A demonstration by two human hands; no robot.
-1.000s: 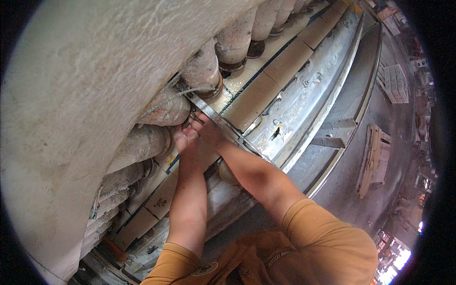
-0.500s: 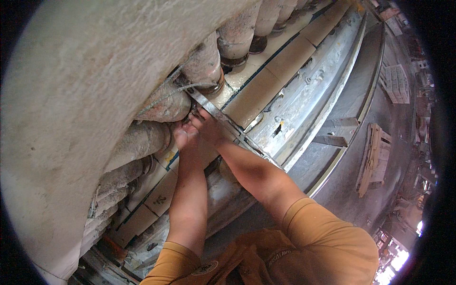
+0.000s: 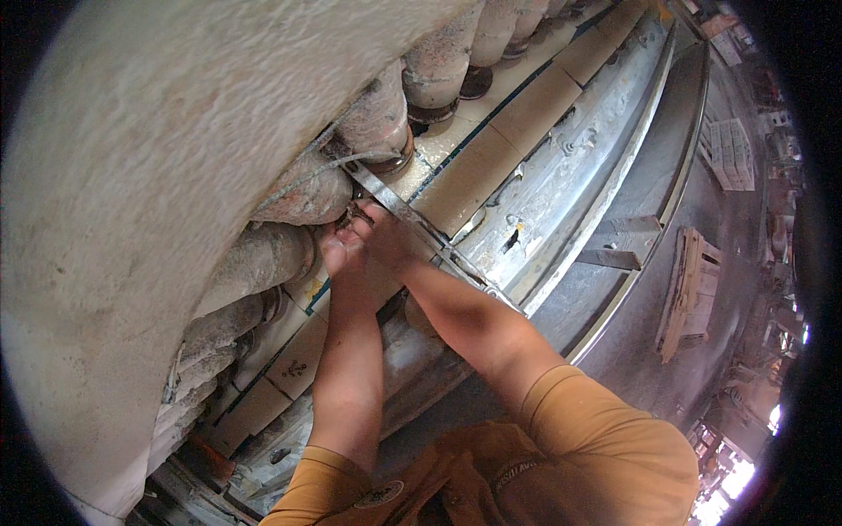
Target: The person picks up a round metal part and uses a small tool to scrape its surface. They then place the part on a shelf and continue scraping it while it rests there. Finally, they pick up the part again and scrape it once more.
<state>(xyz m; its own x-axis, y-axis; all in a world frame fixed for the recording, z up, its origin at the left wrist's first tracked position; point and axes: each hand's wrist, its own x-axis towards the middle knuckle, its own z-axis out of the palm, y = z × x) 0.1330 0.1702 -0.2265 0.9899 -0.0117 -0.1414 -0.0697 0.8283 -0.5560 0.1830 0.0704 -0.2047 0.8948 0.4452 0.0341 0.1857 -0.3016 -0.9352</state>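
Observation:
Both of my arms reach forward to the foot of a rounded, dirt-crusted cylindrical head [image 3: 311, 195] on a large machine. My left hand [image 3: 344, 250] has its fingers curled beneath that head's lower end. Close against it on the right, my right hand [image 3: 388, 235] is also closed, fingertips bent inward. A small dark piece [image 3: 358, 216] shows among the fingers; its kind cannot be made out. Just beyond my right hand, a flat metal bar [image 3: 390, 197] slants from the heads toward the outer rail. The fingertips are partly hidden.
Several similar crusted heads [image 3: 434, 77] stand in a row beneath a big pale cover [image 3: 175, 158]. Beige tile-like slabs [image 3: 478, 180] run alongside them. A dented metal trough [image 3: 553, 188] lies to their right. Farther right are a metal bracket [image 3: 618, 244] and a wooden pallet [image 3: 688, 294] on the floor.
My fingers have shifted slightly at the head's foot, and the dark piece among them shows a little more. Both arms stay in nearly the same place.

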